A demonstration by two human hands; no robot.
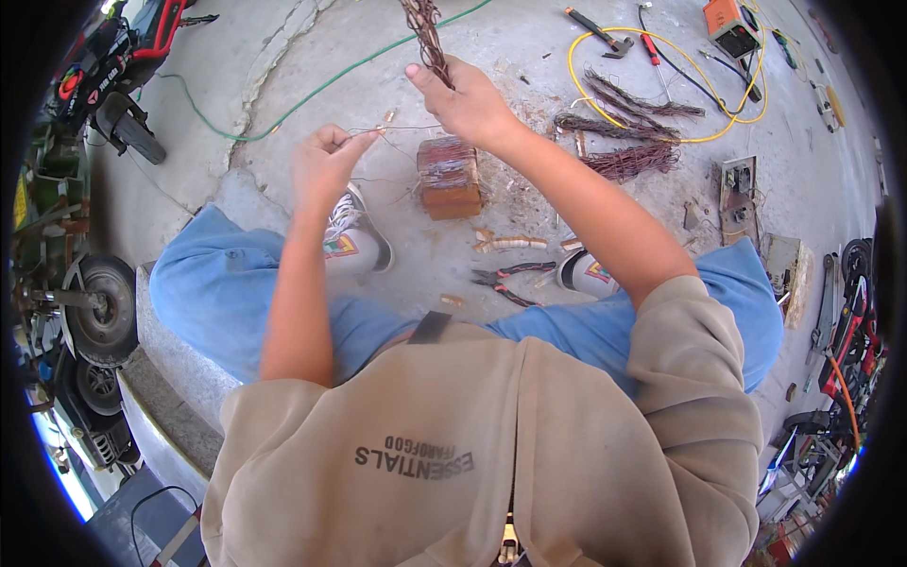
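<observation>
One hand, the left [326, 156], pinches a thin wire [411, 128] between thumb and fingers; the right hand [463, 99] is closed around a wire bundle [427, 38] that points away from the person. Nearby on the floor [368, 94] sits a block [451, 200], with pliers [513, 274] nearer the person and more bundles [628, 163] and a hammer [593, 29] to the right

I read the wire bundle [428, 40] and the thin strand [411, 128] near it as metal, dull rather than shiny, the bundle bristly and rough. Over the feed I take the block [452, 201] for wood, worn along its top. The concrete floor [368, 99] looks matt, gritty and cracked. I see smooth plastic on the green hose [331, 82], soft matt cloth in the jacket [397, 397] and jeans [222, 302], and glossy metal at the zip [510, 539].
</observation>
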